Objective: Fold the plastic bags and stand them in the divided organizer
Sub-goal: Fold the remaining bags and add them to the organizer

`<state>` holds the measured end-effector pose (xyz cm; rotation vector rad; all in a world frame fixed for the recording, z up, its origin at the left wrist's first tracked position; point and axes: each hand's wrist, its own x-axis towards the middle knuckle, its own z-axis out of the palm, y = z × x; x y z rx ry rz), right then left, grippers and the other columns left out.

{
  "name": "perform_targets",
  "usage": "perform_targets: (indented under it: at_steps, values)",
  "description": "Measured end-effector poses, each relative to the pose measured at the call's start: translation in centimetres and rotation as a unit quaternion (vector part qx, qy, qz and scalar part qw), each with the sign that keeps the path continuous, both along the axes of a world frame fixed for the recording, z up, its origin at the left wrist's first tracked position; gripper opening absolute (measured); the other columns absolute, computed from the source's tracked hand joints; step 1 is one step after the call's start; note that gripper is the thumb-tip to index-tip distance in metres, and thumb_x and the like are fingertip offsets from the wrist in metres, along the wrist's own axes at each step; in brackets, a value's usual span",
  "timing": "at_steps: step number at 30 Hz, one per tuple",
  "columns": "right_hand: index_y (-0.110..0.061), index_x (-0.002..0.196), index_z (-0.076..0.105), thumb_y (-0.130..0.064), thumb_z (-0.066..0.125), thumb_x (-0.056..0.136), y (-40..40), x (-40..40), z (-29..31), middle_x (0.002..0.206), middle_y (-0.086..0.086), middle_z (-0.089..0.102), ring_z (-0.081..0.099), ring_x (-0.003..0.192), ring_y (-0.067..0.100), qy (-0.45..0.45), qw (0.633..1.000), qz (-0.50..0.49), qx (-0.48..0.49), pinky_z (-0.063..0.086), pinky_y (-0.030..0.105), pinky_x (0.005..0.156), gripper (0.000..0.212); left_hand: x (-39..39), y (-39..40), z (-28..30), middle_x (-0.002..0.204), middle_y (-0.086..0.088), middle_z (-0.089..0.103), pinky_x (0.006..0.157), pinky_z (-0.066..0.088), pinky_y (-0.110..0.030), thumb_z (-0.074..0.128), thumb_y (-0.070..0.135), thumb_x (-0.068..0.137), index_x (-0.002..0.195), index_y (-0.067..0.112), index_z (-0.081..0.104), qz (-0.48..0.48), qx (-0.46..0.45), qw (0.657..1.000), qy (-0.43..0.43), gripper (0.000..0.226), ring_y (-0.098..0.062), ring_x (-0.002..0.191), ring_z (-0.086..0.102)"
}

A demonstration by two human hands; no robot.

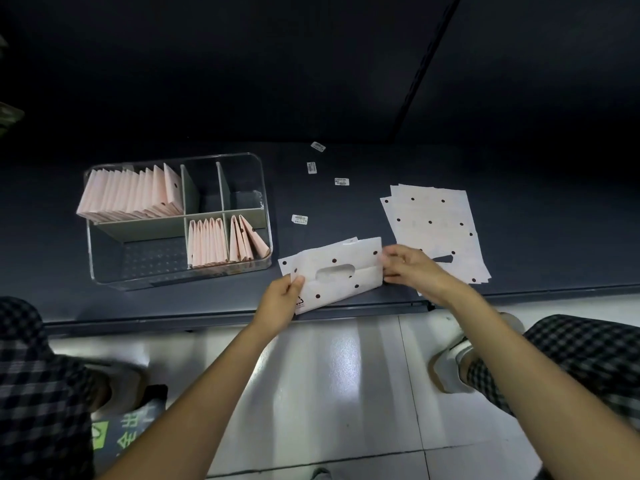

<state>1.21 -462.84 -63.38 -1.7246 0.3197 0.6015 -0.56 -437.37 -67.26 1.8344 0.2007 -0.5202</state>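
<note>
Plastic bag, white with dark dots and an oval handle cutout, lies partly folded lengthwise at the near edge of the dark surface, its near corner hanging a little past the edge. The left hand pinches the bag's left end between thumb and curled fingers; the right hand pinches the right end the same way. Just right of the right hand lies a flat stack of unfolded dotted bags, partly under that hand. To the left stands the clear divided organizer: a long row of folded pink bags fills its far left compartment, and two smaller batches stand upright in the near middle and near right compartments. Small white labels lie scattered on the surface between organizer and stack.
</note>
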Motion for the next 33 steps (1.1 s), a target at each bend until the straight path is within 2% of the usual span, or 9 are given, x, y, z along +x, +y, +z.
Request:
perform_targets:
  at_steps: [5,10,13,15,18,22,26,28,33]
  values:
    - [-0.009,0.085,0.066,-0.020,0.066,0.087,2.1,-0.2,-3.9,0.086,0.006,0.066,0.058,0.082,0.018,-0.036,0.979,-0.020,-0.202,0.046,0.026,0.076,0.011,-0.2,-0.6,-0.4,0.096,-0.015,0.063,0.082,0.047,-0.032,0.045,0.016,0.099,0.107,-0.004,0.056,0.090,0.019,0.996,-0.003,0.024,-0.025,0.087,0.058]
    - [-0.011,0.086,0.068,-0.028,0.065,0.087,3.3,0.2,-4.7,0.091,0.003,0.067,0.057,0.084,0.015,-0.053,0.953,-0.044,-0.295,0.039,0.022,0.075,0.018,-2.6,-1.8,0.8,0.122,-0.009,0.049,0.090,0.043,-0.038,0.056,0.013,0.091,0.129,0.010,0.045,0.112,0.206,0.949,-0.209,0.040,-0.024,0.112,0.047]
    - [-0.010,0.086,0.068,-0.028,0.063,0.088,3.7,0.5,-4.7,0.093,0.004,0.068,0.054,0.082,0.014,-0.050,0.948,-0.052,-0.311,0.038,0.022,0.074,0.020,-3.5,-1.8,0.4,0.130,-0.011,0.050,0.104,0.038,-0.040,0.057,0.008,0.090,0.129,0.007,0.049,-0.031,0.221,0.919,-0.326,0.039,-0.026,0.123,0.043]
    - [-0.008,0.089,0.068,-0.028,0.062,0.089,3.9,0.5,-4.7,0.096,0.006,0.069,0.056,0.085,0.017,-0.050,0.947,-0.053,-0.311,0.038,0.022,0.075,0.020,-4.0,-1.5,-0.4,0.146,-0.010,0.040,0.117,0.020,-0.039,0.052,0.015,0.095,0.136,0.007,0.045,-0.179,0.253,0.888,-0.338,0.043,-0.027,0.138,0.031]
    - [-0.007,0.092,0.068,-0.027,0.062,0.089,3.9,0.5,-4.6,0.099,0.008,0.069,0.060,0.094,0.023,-0.048,0.947,-0.049,-0.313,0.040,0.022,0.076,0.021,-5.2,-0.7,-2.5,0.158,-0.001,-0.002,0.116,-0.013,-0.029,0.034,0.039,0.101,0.150,0.012,0.006,-0.312,0.348,0.828,-0.309,0.063,-0.018,0.147,-0.003]
    - [-0.009,0.099,0.065,-0.024,0.063,0.088,4.1,-0.2,-4.0,0.099,0.008,0.068,0.060,0.097,0.025,-0.047,0.946,-0.045,-0.317,0.043,0.025,0.078,0.019,-5.7,0.1,-3.8,0.155,-0.001,-0.020,0.113,-0.021,-0.032,0.025,0.052,0.098,0.143,0.015,-0.020,-0.359,0.415,0.786,-0.284,0.074,-0.016,0.139,-0.025]
    - [-0.006,0.116,0.058,-0.016,0.060,0.088,5.9,-2.9,-3.4,0.111,0.015,0.061,0.054,0.103,0.034,-0.241,0.851,0.010,-0.466,0.044,0.038,0.088,0.029,-5.9,-0.1,-3.9,0.151,-0.002,-0.028,0.112,-0.023,-0.033,0.023,0.055,0.098,0.140,0.014,-0.027,-0.367,0.442,0.771,-0.275,0.077,-0.017,0.136,-0.031]
    - [-0.005,0.123,0.058,-0.016,0.058,0.090,7.3,-4.5,-3.6,0.126,0.016,0.058,0.053,0.117,0.035,-0.352,0.818,0.122,-0.437,0.041,0.042,0.101,0.035,-5.9,-0.2,-3.8,0.151,-0.002,-0.029,0.113,-0.021,-0.034,0.024,0.054,0.097,0.140,0.013,-0.027,-0.368,0.443,0.774,-0.264,0.078,-0.018,0.137,-0.031]
    - [-0.014,0.150,0.001,-0.046,0.027,0.100,6.4,-7.6,-6.2,0.158,-0.002,-0.006,-0.008,0.146,0.017,-0.298,0.733,0.383,-0.477,-0.008,0.034,0.119,0.064,-5.8,-0.2,-3.6,0.153,-0.003,-0.026,0.114,-0.020,-0.033,0.023,0.053,0.098,0.141,0.013,-0.025,-0.368,0.431,0.781,-0.263,0.075,-0.017,0.138,-0.029]
